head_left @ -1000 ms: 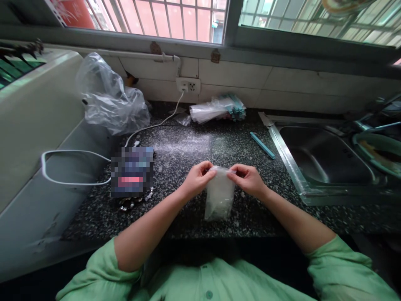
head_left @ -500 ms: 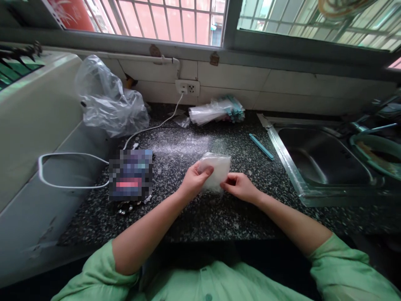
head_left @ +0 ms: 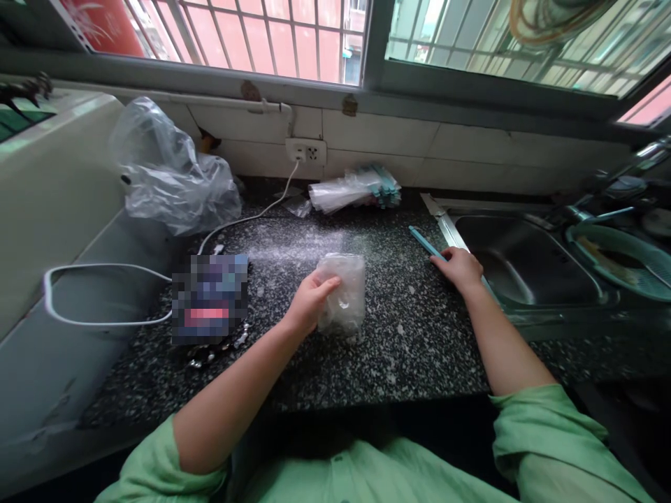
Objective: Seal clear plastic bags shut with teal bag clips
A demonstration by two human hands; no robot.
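A folded clear plastic bag (head_left: 343, 297), whitish and wrinkled, is in my left hand (head_left: 309, 297). The thumb lies across the bag's left edge; the other fingers are mostly hidden behind it. Over to the right, beside the sink, my right hand (head_left: 461, 267) is at the near end of a slim light-blue plastic strip (head_left: 423, 241). Its thumb and fingers are closed on that end, while the far end of the strip points toward the wall.
A steel sink (head_left: 524, 269) is on the right, with a green basket (head_left: 618, 258) beyond it. Along the back lies a bundle of plastic-wrapped, blue-ended pieces (head_left: 356, 190). To the left are a crumpled plastic bag (head_left: 178, 178), a blurred-out device (head_left: 210, 300) and a white cable (head_left: 105, 266).
My right hand has left the folded bag and moved right to the light-blue strip, closing on its near end. My left hand still holds the bag; the whole view has shifted slightly.
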